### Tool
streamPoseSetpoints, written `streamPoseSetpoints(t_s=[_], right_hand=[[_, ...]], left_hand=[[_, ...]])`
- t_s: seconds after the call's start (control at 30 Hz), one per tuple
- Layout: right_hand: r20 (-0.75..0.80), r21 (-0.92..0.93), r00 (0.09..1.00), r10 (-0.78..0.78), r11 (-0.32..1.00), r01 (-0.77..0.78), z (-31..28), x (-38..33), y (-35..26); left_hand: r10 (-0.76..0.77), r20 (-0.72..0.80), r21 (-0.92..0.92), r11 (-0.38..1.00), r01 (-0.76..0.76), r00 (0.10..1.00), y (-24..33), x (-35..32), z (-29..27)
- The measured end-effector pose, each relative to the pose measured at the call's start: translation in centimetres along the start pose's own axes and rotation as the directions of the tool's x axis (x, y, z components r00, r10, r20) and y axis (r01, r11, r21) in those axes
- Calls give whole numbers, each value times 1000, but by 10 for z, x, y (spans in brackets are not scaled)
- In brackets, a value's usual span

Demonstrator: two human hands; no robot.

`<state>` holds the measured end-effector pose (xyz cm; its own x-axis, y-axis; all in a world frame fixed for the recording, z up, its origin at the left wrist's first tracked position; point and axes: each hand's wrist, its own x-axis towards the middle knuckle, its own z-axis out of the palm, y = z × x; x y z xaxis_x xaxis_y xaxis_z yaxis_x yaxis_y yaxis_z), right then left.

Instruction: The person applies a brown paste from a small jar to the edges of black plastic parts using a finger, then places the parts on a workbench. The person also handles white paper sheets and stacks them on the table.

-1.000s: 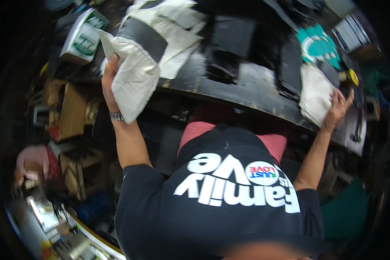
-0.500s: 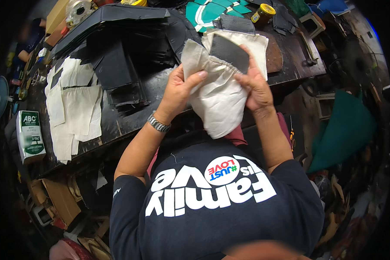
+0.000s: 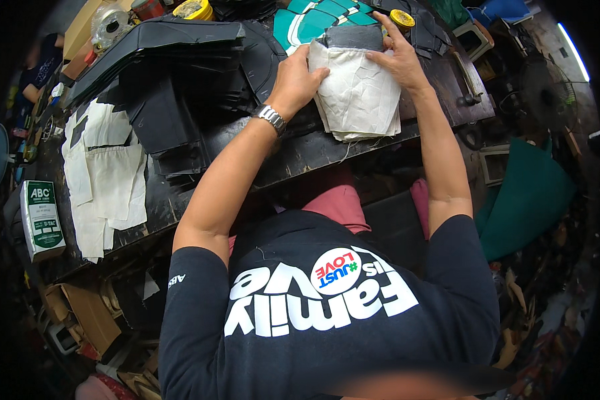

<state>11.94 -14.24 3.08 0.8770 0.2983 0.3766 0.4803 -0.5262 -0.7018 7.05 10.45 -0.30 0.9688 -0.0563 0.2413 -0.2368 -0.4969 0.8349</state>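
A white cloth piece [image 3: 357, 93] with a dark grey panel [image 3: 353, 39] joined along its far edge lies over a pile of similar white pieces at the bench's front edge. My left hand [image 3: 300, 83] grips its left side, thumb on top and fingers curled at the edge. At the far right corner, my right hand [image 3: 399, 61] pinches it, thumb on the white cloth and forefinger stretched out past the grey panel. The fingers' undersides are hidden. Loose threads hang from the pile's near edge.
Stacked black panels [image 3: 173, 113] fill the bench's middle. More white cloth pieces [image 3: 117, 183] overhang its front left, beside a green-and-white can [image 3: 43, 220]. Green cut pieces [image 3: 310, 20] and a yellow-lidded jar [image 3: 402, 19] lie at the back. Someone's arm [image 3: 33, 90] shows at far left.
Both hands have moved away from me with the cloth piece, from above the bench's front edge down onto the pile. The piece now lies flatter and straighter.
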Motion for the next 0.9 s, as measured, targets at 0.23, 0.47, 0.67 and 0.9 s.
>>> streamPoseSetpoints(t_s=[0.23,0.47,0.67,0.9], right_hand=[[-7,-20,1000,-9,1000,9,14,1,29],[-38,78,999,33,997,-30,6,-3,22],[-168,513,949,265,846,-146,-2,-31,29],[-337,403,888,314,900,-166,5,-31,57]], left_hand=[[424,-94,448,826,-342,901,11,-12,7],[359,391,540,656,-527,847,-5,-18,51],[413,353,545,639,-543,840,-14,-18,58],[369,390,541,650,-534,844,-12,-19,57]])
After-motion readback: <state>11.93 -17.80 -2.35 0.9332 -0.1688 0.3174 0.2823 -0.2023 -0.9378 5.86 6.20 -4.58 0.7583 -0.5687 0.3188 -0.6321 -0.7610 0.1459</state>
